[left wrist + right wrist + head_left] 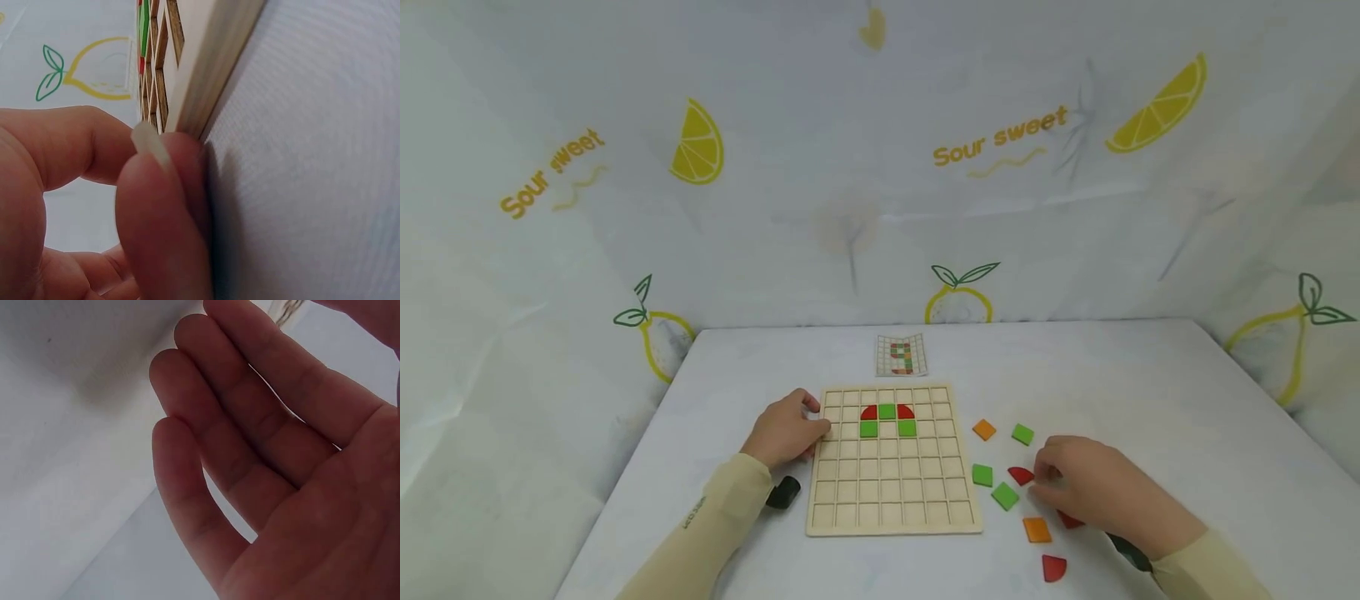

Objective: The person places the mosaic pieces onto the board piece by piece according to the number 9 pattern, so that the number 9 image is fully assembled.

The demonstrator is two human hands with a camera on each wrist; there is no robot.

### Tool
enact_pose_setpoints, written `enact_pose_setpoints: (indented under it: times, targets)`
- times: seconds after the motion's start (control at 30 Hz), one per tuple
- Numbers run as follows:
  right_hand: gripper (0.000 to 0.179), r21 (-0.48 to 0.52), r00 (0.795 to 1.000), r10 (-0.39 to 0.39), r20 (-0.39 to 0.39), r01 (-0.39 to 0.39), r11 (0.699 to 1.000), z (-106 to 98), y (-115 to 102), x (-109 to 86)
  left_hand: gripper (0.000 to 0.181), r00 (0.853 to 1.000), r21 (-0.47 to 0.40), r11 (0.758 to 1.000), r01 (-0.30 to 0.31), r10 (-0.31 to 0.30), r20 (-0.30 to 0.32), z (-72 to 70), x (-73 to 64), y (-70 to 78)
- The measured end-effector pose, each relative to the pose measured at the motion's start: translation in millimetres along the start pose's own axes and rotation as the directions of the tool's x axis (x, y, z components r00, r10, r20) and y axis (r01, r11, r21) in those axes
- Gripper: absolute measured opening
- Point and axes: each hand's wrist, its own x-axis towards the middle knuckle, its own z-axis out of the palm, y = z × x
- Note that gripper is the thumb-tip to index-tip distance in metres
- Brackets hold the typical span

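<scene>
A square wooden grid board (887, 492) lies flat on the table. Set in its upper cells are green square tiles (887, 411) and red quarter-circle tiles (906, 412). My left hand (786, 429) holds the board's left edge, with the thumb and a finger against the rim (215, 69) in the left wrist view. Over the loose tiles to the right hovers my right hand (1090, 487), fingertips beside a red quarter-circle tile (1020, 476). Its fingers (250, 419) are loosely bent, and no tile shows among them; the right wrist view hides the thumb and index tips.
Loose green tiles (1005, 497) and orange tiles (1037, 530) are scattered right of the board. One red tile (1054, 568) lies near the front, another (1070, 520) partly under the right hand. A pattern card (901, 356) is behind the board. A lemon-printed white sheet (820, 225) backs the table.
</scene>
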Motion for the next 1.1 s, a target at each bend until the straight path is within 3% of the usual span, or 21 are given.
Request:
enact_pose_setpoints:
  times: [0.2, 0.47, 0.73, 1.1]
  targets:
    - [0.017, -0.013, 1.0, -0.004, -0.008, 0.004, 1.0, 1, -6, 12.2, 0.034, 1.0, 0.0, 1.0, -0.011, 0.011, -0.007, 2.5, 3.0, -3.8]
    - [0.022, -0.045, 0.995, -0.087, -0.054, 0.085, 0.995, 0, -14, 19.0, 0.033, 1.0, -0.007, 1.0, -0.008, 0.008, 0.001, 3.4, 0.5, 1.3]
    - [0.015, -0.028, 0.998, -0.053, -0.021, 0.052, 0.998, -4, -18, 27.8, 0.033, 1.0, -0.008, 1.0, -0.016, 0.016, -0.006, 2.7, 1.7, 0.1]
    - [0.013, -0.066, 0.985, -0.15, -0.088, 0.145, 0.987, -9, -24, 42.4, 0.032, 1.0, -0.019, 1.0, -0.007, 0.007, -0.009, 1.5, 3.4, -3.5]
